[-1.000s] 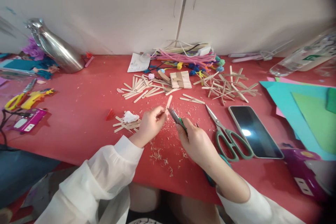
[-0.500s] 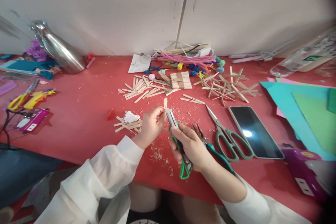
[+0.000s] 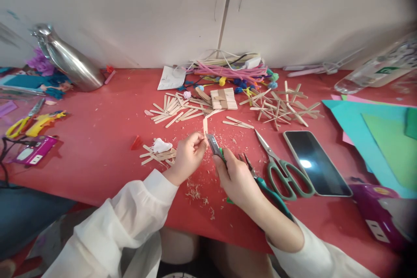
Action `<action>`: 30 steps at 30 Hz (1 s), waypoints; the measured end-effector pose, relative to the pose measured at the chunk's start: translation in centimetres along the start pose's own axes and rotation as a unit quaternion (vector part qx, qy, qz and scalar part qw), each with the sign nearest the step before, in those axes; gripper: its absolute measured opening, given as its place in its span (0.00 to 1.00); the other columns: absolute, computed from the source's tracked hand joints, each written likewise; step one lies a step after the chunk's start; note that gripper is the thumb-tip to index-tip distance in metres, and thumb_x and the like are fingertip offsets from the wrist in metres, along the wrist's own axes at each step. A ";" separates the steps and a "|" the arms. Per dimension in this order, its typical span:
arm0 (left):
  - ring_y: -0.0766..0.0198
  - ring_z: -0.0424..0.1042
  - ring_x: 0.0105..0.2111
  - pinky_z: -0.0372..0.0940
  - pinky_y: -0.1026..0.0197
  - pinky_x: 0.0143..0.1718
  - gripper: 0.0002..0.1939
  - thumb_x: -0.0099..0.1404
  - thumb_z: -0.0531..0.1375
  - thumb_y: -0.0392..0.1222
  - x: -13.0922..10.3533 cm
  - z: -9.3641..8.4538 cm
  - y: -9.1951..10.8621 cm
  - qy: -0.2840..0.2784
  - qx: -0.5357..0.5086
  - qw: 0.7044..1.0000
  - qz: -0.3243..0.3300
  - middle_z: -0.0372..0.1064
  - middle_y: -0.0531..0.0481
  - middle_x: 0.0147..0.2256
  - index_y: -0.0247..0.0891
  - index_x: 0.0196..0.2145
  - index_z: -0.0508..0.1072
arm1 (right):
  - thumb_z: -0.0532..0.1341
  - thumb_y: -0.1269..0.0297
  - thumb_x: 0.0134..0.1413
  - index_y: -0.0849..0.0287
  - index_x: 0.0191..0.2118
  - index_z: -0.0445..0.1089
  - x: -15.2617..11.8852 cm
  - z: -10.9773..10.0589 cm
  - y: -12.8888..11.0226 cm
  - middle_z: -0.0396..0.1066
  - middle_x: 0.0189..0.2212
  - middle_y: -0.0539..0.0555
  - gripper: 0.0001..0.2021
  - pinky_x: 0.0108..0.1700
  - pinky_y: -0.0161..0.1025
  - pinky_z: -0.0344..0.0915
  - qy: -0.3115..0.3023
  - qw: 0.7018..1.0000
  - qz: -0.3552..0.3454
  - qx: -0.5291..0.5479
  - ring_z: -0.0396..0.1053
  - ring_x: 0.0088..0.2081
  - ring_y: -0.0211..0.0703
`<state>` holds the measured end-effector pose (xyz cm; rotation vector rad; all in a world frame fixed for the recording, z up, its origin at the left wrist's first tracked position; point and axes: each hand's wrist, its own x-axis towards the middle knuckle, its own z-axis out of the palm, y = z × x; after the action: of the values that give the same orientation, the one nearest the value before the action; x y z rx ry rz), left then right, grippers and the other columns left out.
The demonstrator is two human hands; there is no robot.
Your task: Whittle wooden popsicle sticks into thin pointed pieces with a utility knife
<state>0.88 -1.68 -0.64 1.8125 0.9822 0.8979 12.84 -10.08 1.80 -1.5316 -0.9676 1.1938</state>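
My left hand (image 3: pixel 191 151) pinches a wooden craft stick (image 3: pixel 205 126), its upper part standing up beyond the fingertips. My right hand (image 3: pixel 235 177) is wrapped around a utility knife (image 3: pixel 213 144) with a grey metal front and green handle parts. The knife's tip lies beside the stick, close to my left fingertips; whether the blade touches the wood I cannot tell. Wood shavings (image 3: pixel 194 193) are scattered beneath both hands. Just right of my right hand lie teal-handled pliers (image 3: pixel 269 193), partly hidden by my forearm, and green-handled scissors (image 3: pixel 286 173).
Loose craft sticks (image 3: pixel 174 108), a banded stick bundle (image 3: pixel 224 98) and joined sticks (image 3: pixel 283 106) lie behind my hands. A phone (image 3: pixel 317 163), coloured paper (image 3: pixel 355 126) and a bottle (image 3: pixel 368 71) are rightward. At left stand a steel flask (image 3: pixel 70 58) and a purple power strip (image 3: pixel 35 150).
My right hand has turned and closed further over the knife, so less of its green handle shows. My left hand still holds the stick in nearly the same place.
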 end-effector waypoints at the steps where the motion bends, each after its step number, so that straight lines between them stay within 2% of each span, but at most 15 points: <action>1: 0.70 0.59 0.21 0.56 0.68 0.25 0.08 0.63 0.52 0.44 0.0 -0.1 0.0 0.001 0.015 1.000 0.003 0.59 0.56 0.22 0.38 0.29 0.62 | 0.57 0.57 0.49 0.54 0.25 0.55 0.0 0.0 0.0 0.57 0.13 0.42 0.11 0.17 0.32 0.50 -0.006 1.000 0.005 0.005 0.54 0.13 0.32; 5: 0.70 0.60 0.21 0.55 0.68 0.25 0.10 0.63 0.52 0.45 0.2 -0.1 -0.1 0.001 0.045 0.999 0.000 0.60 0.56 0.20 0.37 0.28 0.64 | 0.55 0.51 0.50 0.54 0.27 0.55 0.2 0.0 -0.4 0.60 0.15 0.42 0.13 0.12 0.31 0.52 -0.078 0.993 0.055 0.067 0.54 0.11 0.32; 7: 0.69 0.62 0.22 0.56 0.68 0.26 0.09 0.63 0.52 0.45 0.3 0.0 -0.4 -0.003 0.016 1.000 -0.019 0.62 0.56 0.21 0.38 0.29 0.65 | 0.53 0.49 0.50 0.55 0.30 0.56 0.3 0.1 -0.7 0.59 0.15 0.41 0.14 0.11 0.30 0.52 -0.111 0.984 0.081 0.117 0.53 0.10 0.31; 10: 0.68 0.65 0.25 0.58 0.67 0.29 0.06 0.60 0.54 0.43 0.6 0.4 -0.6 0.018 -0.050 0.997 -0.053 0.65 0.54 0.24 0.37 0.29 0.65 | 0.53 0.49 0.49 0.56 0.32 0.58 0.3 -0.1 -1.1 0.55 0.14 0.40 0.15 0.09 0.29 0.50 -0.148 0.968 0.093 0.178 0.48 0.09 0.28; 13: 0.68 0.66 0.23 0.59 0.66 0.27 0.08 0.60 0.54 0.43 0.8 0.5 -0.5 -0.016 -0.095 0.993 -0.073 0.67 0.53 0.23 0.37 0.27 0.65 | 0.55 0.48 0.47 0.57 0.31 0.60 0.4 -0.6 -1.2 0.54 0.13 0.40 0.16 0.08 0.30 0.47 -0.167 0.962 0.078 0.203 0.45 0.08 0.28; 15: 0.68 0.68 0.23 0.61 0.66 0.28 0.08 0.59 0.55 0.45 1.1 0.3 -0.3 -0.038 -0.130 0.988 -0.074 0.69 0.52 0.25 0.36 0.29 0.65 | 0.56 0.49 0.48 0.57 0.32 0.60 0.6 -1.2 -1.2 0.55 0.13 0.40 0.15 0.08 0.29 0.48 -0.146 0.965 0.051 0.211 0.47 0.08 0.28; 17: 0.69 0.68 0.23 0.63 0.65 0.28 0.10 0.59 0.55 0.47 1.3 -0.1 -0.3 -0.055 -0.164 0.982 -0.076 0.70 0.51 0.28 0.36 0.32 0.64 | 0.56 0.49 0.48 0.56 0.33 0.60 1.0 -1.8 -1.1 0.58 0.15 0.40 0.15 0.10 0.28 0.50 -0.100 0.972 0.016 0.213 0.50 0.09 0.28; 20: 0.70 0.66 0.20 0.61 0.66 0.24 0.16 0.58 0.55 0.53 1.6 -0.6 -0.5 -0.071 -0.191 0.976 -0.077 0.68 0.52 0.25 0.35 0.34 0.63 | 0.58 0.50 0.48 0.56 0.36 0.59 1.7 -2.5 -1.0 0.59 0.17 0.40 0.15 0.12 0.28 0.53 -0.024 0.978 -0.032 0.206 0.52 0.12 0.27; 23: 0.71 0.61 0.16 0.57 0.68 0.19 0.19 0.57 0.55 0.57 1.7 -1.0 -0.8 -0.093 -0.198 0.973 -0.077 0.65 0.54 0.20 0.35 0.30 0.62 | 0.60 0.52 0.48 0.56 0.37 0.59 2.2 -2.8 -1.0 0.61 0.20 0.41 0.16 0.15 0.29 0.55 0.030 0.980 -0.064 0.187 0.54 0.13 0.28; 27: 0.72 0.57 0.13 0.53 0.69 0.16 0.22 0.56 0.55 0.61 1.5 -1.4 -1.0 -0.122 -0.194 0.971 -0.066 0.62 0.57 0.16 0.36 0.27 0.62 | 0.62 0.56 0.46 0.58 0.37 0.61 2.9 -2.9 -1.1 0.60 0.19 0.41 0.15 0.14 0.29 0.54 0.064 0.986 -0.075 0.133 0.55 0.13 0.28; 30: 0.73 0.56 0.12 0.51 0.69 0.15 0.23 0.54 0.56 0.62 1.4 -1.4 -0.9 -0.148 -0.197 0.967 -0.066 0.61 0.57 0.14 0.36 0.25 0.63 | 0.60 0.60 0.52 0.61 0.39 0.64 4.0 -2.6 -1.4 0.62 0.20 0.43 0.12 0.17 0.29 0.58 0.058 0.992 -0.073 0.082 0.58 0.16 0.28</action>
<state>-0.02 0.30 -0.68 1.4706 0.6706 0.6605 16.21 -6.48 2.48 -1.3603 -0.8672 1.0428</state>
